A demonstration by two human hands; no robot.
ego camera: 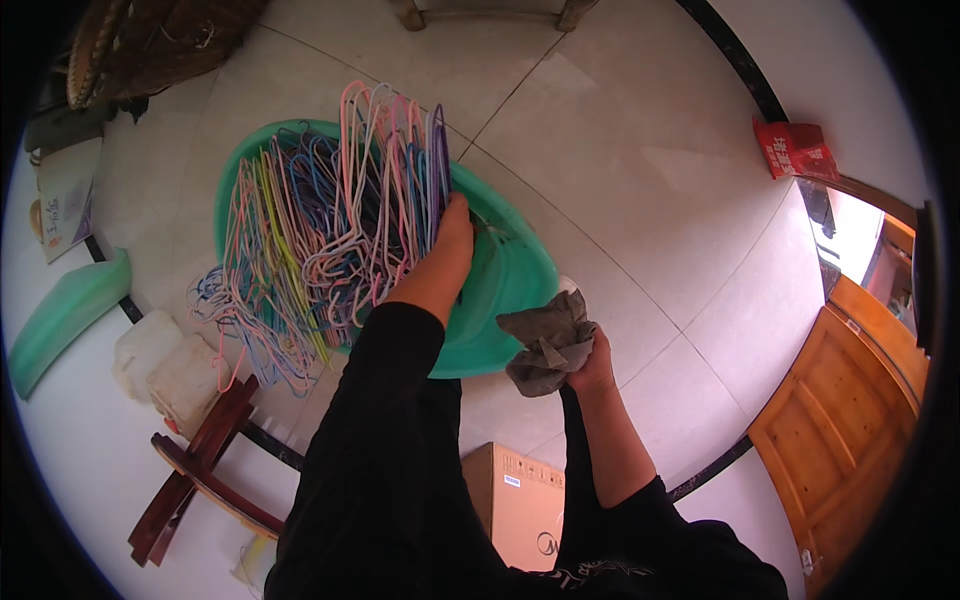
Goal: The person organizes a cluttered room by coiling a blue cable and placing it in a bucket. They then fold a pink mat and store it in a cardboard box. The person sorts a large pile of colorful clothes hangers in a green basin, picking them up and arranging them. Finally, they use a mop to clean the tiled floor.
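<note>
A large pile of coated wire clothes hangers (379,187), in pink, blue, grey and purple with a few yellow-green ones, stands packed in a green plastic tub (495,292) on the floor. My left hand (454,225) is at the right end of the pile, against the purple hangers, holding that bunch; most of its fingers are hidden. The tub's right part shows a bare bottom with some dark dirt near the hand. My right hand (596,364) grips a crumpled grey-brown rag (551,345) by the tub's right rim. Some hangers spill over the tub's lower left rim.
A cardboard box (525,495) stands behind my legs. To the left are whitish plastic jugs (187,375), dark red wooden pieces (199,480) and a green plastic item (71,319). A red packet (799,152) and a wooden door (840,427) are at right. Wooden furniture legs (491,19) stand ahead.
</note>
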